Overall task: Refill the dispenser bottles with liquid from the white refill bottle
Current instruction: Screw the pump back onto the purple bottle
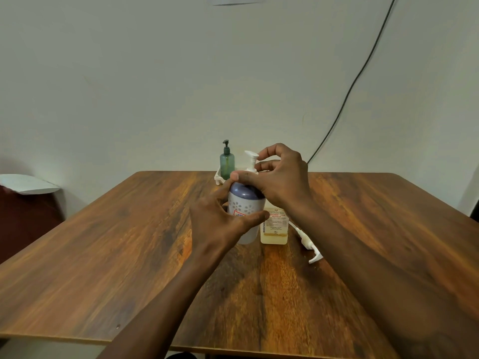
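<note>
A white dispenser bottle (246,203) with a purple top and flower print stands at the table's middle. My left hand (220,216) wraps around its body. My right hand (280,177) grips its white pump head (252,158) at the collar, thumb and fingers closed on it. Just right of it stands a clear rectangular bottle (274,229) with pale yellow liquid, a printed label and no pump. A loose white pump (308,244) lies on the table beside my right forearm. A green dispenser bottle (227,161) with a dark pump stands at the far edge.
The wooden table (129,242) fills the view, against a pale wall. A white rack (219,177) holds the green bottle at the back edge. A black cable (350,92) runs down the wall at right. A white-topped dark object (26,185) sits off the left.
</note>
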`<control>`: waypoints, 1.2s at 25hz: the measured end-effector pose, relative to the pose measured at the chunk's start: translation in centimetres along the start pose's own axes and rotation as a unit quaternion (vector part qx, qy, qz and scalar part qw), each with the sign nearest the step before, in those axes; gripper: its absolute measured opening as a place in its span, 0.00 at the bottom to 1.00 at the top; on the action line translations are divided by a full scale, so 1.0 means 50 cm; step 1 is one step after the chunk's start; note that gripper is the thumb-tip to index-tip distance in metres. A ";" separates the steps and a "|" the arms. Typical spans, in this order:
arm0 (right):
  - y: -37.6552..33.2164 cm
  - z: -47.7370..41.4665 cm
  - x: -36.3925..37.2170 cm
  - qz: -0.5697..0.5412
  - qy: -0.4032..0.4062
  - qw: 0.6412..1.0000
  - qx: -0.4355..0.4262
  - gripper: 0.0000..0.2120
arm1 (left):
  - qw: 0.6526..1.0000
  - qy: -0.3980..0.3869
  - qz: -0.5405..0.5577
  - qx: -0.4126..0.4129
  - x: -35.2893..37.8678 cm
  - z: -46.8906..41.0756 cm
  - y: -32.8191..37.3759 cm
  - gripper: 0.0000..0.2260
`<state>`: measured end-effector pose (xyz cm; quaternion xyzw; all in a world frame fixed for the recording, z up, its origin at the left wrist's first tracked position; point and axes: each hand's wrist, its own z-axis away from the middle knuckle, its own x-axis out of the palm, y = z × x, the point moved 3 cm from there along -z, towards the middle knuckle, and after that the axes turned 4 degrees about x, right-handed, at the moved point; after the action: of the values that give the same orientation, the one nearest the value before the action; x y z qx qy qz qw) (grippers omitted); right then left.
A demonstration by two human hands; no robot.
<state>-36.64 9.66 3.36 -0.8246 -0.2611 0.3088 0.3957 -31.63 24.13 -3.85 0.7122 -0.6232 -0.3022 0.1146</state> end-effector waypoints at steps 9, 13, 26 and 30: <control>0.009 -0.016 -0.009 -0.122 -0.230 0.965 0.014 0.27 | 0.999 -0.032 0.027 -0.001 0.004 -0.011 0.005 0.29; 0.009 -0.022 -0.015 -0.060 -0.147 0.987 -0.028 0.32 | 0.999 -0.018 0.042 0.010 0.022 0.000 0.010 0.31; 0.006 -0.032 -0.019 -0.234 -0.122 0.964 -0.023 0.19 | 0.998 -0.026 0.049 0.025 0.005 -0.022 0.020 0.33; -0.004 -0.037 -0.020 -0.292 -0.151 0.944 0.014 0.19 | 0.997 -0.022 0.063 0.040 -0.005 -0.028 0.031 0.31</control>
<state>-36.05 8.19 4.74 -0.6505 -0.5425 0.3045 0.4357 -32.13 23.78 -1.85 0.6687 -0.6808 -0.2848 0.0905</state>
